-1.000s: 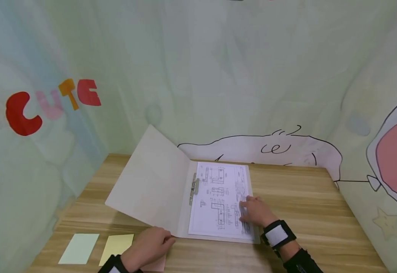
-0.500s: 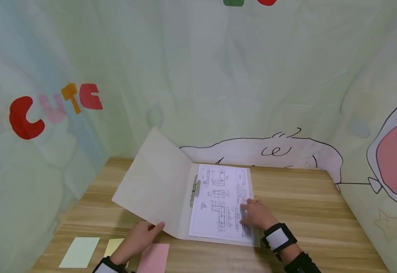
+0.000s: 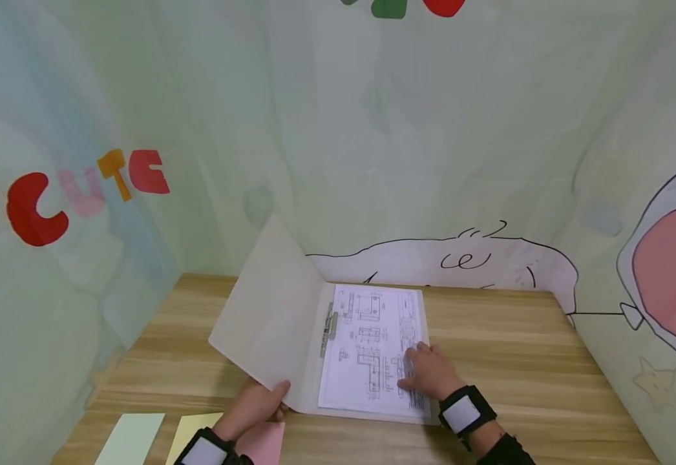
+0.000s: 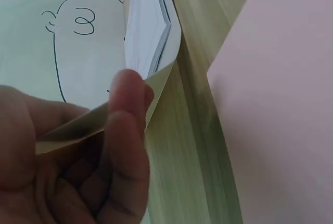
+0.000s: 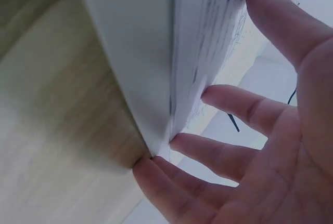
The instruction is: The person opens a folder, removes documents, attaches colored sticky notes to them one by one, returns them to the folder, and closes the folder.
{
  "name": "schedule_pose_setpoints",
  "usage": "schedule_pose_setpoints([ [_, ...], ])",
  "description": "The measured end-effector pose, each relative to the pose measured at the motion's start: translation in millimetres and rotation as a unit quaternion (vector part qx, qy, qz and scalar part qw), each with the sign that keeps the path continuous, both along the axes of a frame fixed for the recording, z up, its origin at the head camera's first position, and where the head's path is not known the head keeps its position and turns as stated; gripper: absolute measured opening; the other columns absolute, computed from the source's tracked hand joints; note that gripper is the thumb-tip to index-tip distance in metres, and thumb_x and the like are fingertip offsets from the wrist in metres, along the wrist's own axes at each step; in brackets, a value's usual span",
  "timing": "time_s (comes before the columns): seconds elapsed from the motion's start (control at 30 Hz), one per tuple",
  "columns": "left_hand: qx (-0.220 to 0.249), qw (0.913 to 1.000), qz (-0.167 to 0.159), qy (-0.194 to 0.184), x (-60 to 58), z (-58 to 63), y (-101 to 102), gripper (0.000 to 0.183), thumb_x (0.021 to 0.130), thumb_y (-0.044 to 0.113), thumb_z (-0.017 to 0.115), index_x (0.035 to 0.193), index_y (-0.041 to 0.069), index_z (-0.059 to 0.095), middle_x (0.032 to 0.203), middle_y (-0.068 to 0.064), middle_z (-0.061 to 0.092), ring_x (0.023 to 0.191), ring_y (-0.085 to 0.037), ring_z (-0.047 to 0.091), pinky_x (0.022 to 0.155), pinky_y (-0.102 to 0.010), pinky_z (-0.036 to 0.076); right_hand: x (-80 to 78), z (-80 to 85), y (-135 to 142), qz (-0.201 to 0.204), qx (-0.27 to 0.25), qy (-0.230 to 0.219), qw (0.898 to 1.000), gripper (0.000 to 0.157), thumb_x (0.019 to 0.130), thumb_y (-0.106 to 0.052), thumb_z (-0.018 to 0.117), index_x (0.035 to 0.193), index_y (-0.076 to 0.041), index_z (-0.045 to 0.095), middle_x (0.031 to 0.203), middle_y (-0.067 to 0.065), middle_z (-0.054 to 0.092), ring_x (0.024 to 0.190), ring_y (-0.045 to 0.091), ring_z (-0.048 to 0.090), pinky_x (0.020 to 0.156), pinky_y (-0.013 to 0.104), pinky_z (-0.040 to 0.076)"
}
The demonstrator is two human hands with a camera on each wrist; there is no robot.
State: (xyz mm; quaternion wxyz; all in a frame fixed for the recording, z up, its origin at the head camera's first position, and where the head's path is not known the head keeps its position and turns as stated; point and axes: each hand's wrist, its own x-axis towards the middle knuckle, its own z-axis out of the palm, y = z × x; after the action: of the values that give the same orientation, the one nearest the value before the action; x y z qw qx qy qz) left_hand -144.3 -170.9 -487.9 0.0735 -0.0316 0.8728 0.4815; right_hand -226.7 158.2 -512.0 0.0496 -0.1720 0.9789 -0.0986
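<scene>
A folder lies spread on the table, its pale cover (image 3: 268,316) tilted up on the left. My left hand (image 3: 252,408) holds the cover's lower edge, thumb on the inner face and fingers behind. In the left wrist view the cover's edge runs between thumb and fingers. On the folder's right side sits a stack of paper sheets (image 3: 367,342) printed with technical drawings, next to a metal clip (image 3: 329,326) at the spine. My right hand (image 3: 431,374) rests on the stack's lower right edge. Its extended fingers (image 5: 218,156) touch the sheets and folder edge in the right wrist view.
Green (image 3: 131,439), yellow (image 3: 189,433) and pink (image 3: 264,442) paper sheets lie at the table's front left, the latter two partly covered by my left hand and wrist. A printed cloth backdrop (image 3: 373,129) rises behind the wooden table (image 3: 501,342).
My left hand moved from the folder's lower edge to the cover's edge and took hold of it. The cover has swung up and rightward. My right hand stays on the sheets.
</scene>
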Motion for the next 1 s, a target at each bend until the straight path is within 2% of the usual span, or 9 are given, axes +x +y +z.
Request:
schedule_pose_setpoints([
  [0.13, 0.026, 0.9996, 0.006, -0.003, 1.3, -5.8, 2.7, 0.028, 0.092, 0.013, 0.051, 0.073, -0.005, 0.061, 0.054, -0.008, 0.062, 0.049, -0.018, 0.062, 0.049, -0.029, 0.050, 2.1, -4.1, 2.0, -0.017, -0.014, -0.008, 1.000, 0.061, 0.071, -0.038, 0.081, 0.116, -0.002, 0.062, 0.118, 0.020, 0.056, 0.106, 0.040, 0.050, 0.092, 0.053, 0.040],
  [0.27, 0.035, 0.9993, 0.008, 0.005, 1.7, -8.4, 4.9, 0.028, 0.092, 0.010, 0.049, 0.075, -0.008, 0.061, 0.055, -0.011, 0.063, 0.049, -0.018, 0.062, 0.050, -0.029, 0.051, 3.2, -6.1, 5.0, -0.020, -0.020, -0.017, 0.999, 0.065, 0.074, -0.036, 0.080, 0.125, -0.003, 0.059, 0.134, 0.025, 0.047, 0.121, 0.046, 0.042, 0.097, 0.056, 0.035],
  [0.5, 0.038, 0.9987, 0.029, 0.017, 0.0, -9.2, 3.7, 0.023, 0.093, 0.007, 0.047, 0.081, -0.010, 0.057, 0.058, -0.013, 0.063, 0.053, -0.023, 0.064, 0.052, -0.034, 0.053, 5.3, -7.0, 8.7, -0.015, -0.013, -0.029, 0.999, 0.063, 0.075, -0.038, 0.078, 0.124, -0.004, 0.060, 0.134, 0.023, 0.049, 0.124, 0.044, 0.041, 0.098, 0.056, 0.034],
  [0.67, 0.036, 0.9982, 0.043, 0.022, -0.7, -10.6, -1.0, 0.022, 0.093, 0.005, 0.046, 0.083, -0.012, 0.057, 0.058, -0.014, 0.063, 0.053, -0.023, 0.064, 0.051, -0.032, 0.052, 6.6, -7.0, 10.4, -0.016, -0.018, -0.035, 0.999, 0.062, 0.074, -0.036, 0.079, 0.123, -0.003, 0.061, 0.132, 0.024, 0.049, 0.124, 0.043, 0.042, 0.099, 0.056, 0.033],
  [1.0, 0.025, 0.9973, 0.067, 0.016, 0.9, -4.6, -14.9, 0.025, 0.094, 0.006, 0.044, 0.088, -0.015, 0.057, 0.060, -0.015, 0.063, 0.055, -0.025, 0.065, 0.053, -0.033, 0.053, 8.8, -4.9, 15.5, -0.036, -0.028, -0.025, 0.999, 0.062, 0.074, -0.036, 0.079, 0.123, -0.003, 0.061, 0.133, 0.025, 0.048, 0.122, 0.046, 0.042, 0.097, 0.058, 0.034],
])
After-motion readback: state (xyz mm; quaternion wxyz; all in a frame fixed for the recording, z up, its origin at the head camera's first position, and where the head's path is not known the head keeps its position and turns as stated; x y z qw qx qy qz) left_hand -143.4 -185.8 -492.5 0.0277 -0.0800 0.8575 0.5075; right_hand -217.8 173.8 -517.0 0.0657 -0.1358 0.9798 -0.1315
